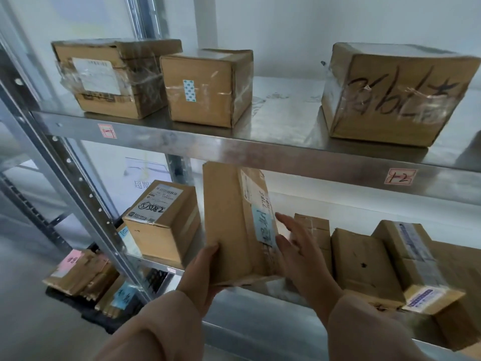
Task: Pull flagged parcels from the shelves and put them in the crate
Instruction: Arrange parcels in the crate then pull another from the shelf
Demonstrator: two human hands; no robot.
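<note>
1. My left hand grips the lower left corner of a tall brown cardboard parcel, with the thumb on its front face.
2. My right hand is open, the fingers straight and spread. It lies at the parcel's right side, just beside a light blue handwritten label. Whether it presses, I cannot tell.
3. The parcel stands upright, a little tilted, at the front edge of the lower metal shelf.
4. To its left stands a brown box with a white printed label. To its right, near it, lie several flat brown boxes.
5. On the upper metal shelf rest three taped brown boxes, well apart from my hands.
</note>
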